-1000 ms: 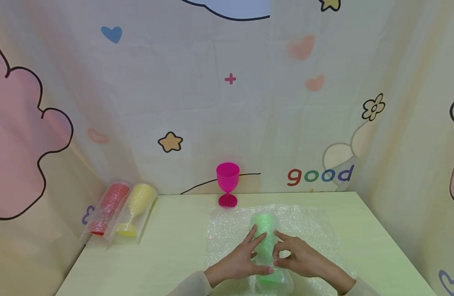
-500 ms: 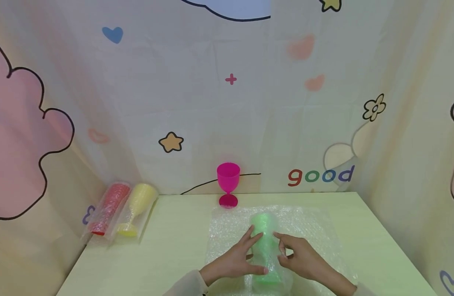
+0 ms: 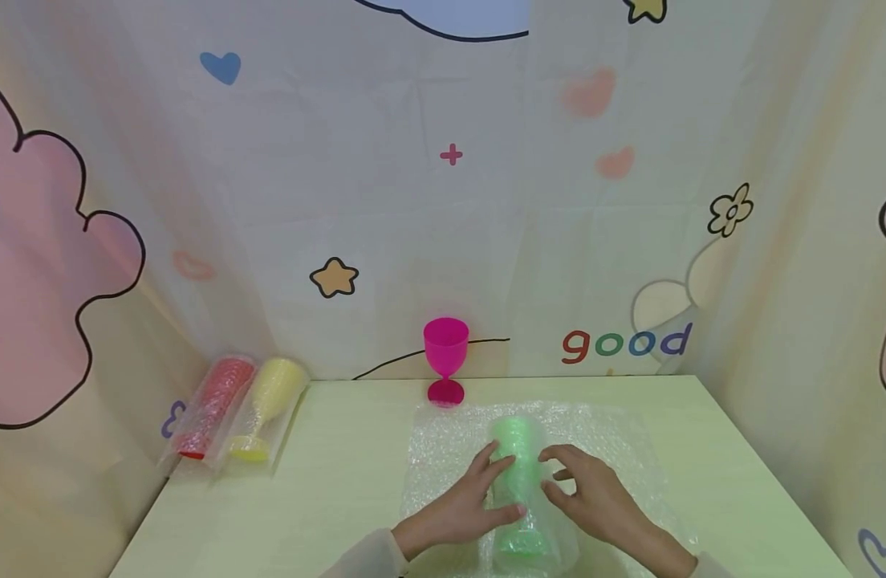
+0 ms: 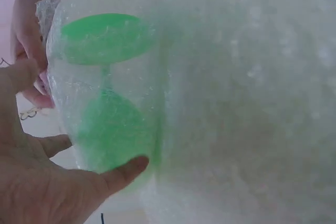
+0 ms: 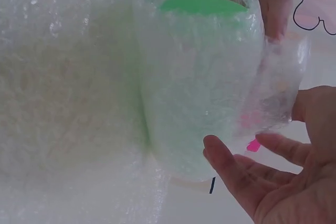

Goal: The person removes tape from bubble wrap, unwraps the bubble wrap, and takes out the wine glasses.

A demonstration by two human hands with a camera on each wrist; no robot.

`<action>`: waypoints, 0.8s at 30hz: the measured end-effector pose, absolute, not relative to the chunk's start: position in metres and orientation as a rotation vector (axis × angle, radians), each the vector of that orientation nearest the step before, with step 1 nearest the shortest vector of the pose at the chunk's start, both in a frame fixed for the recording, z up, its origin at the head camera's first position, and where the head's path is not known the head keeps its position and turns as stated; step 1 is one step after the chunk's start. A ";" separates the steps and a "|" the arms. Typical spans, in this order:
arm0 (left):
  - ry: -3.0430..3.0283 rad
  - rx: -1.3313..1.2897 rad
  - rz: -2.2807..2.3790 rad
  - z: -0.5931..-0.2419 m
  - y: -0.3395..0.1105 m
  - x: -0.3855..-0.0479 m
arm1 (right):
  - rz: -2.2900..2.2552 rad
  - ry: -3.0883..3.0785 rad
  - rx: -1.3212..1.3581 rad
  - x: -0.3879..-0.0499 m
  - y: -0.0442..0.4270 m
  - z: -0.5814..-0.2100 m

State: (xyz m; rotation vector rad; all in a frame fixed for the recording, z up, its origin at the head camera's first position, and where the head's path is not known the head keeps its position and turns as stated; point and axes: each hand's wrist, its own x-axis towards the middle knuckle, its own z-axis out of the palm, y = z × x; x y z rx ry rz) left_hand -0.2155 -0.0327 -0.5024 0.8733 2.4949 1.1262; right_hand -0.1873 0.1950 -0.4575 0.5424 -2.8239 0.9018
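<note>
Pale tabletop [image 3: 342, 490], pink goblet [image 3: 446, 345] upright near its back edge! Nearer me than that goblet, slightly right, lies the bubble-wrapped green goblet [image 3: 522, 482]. My left hand [image 3: 463, 506], fingers spread, rests on it; my right hand [image 3: 595, 498], fingers apart and loosely bent, is just beside, contact unclear. Left of the pink goblet: wrapped yellow goblet [image 3: 273, 393], wrapped red piece [image 3: 221, 397].

Pale table [image 3: 327, 482]: bubble-wrap sheet [image 3: 609, 449], upright pink goblet [image 3: 446, 347], wrapped yellow goblet [image 3: 273, 391], wrapped red item [image 3: 219, 405], probably goblet.
</note>
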 end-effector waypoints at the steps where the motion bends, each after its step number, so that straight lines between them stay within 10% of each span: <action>1: 2.526 0.867 1.101 -0.501 -0.032 -0.216 | 0.869 -2.822 0.515 -0.188 0.194 -0.457; 24: 2.672 1.034 0.659 -0.486 -0.010 -0.228 | 0.336 -2.696 0.472 -0.199 0.214 -0.465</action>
